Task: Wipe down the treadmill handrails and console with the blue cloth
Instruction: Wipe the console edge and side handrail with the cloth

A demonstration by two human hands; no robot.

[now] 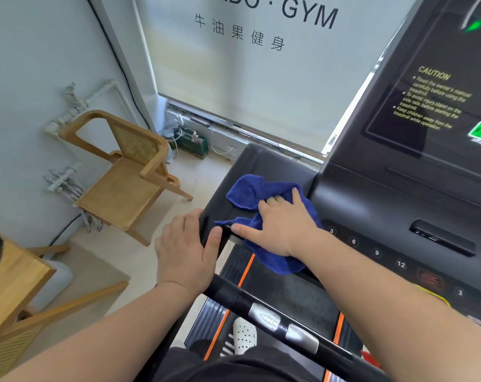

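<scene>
The blue cloth lies crumpled on the black left tray of the treadmill console. My right hand presses flat on top of the cloth, fingers spread, pointing left. My left hand grips the outer left edge of the tray, thumb over the top, close to the right hand's fingertips. A black handrail with metal sensor plates runs across below my arms. The console's screen with a yellow caution text sits at the upper right.
A wooden chair stands on the floor left of the treadmill, a wooden table at the left edge. A window blind with gym lettering hangs ahead. The treadmill belt and a white shoe show below.
</scene>
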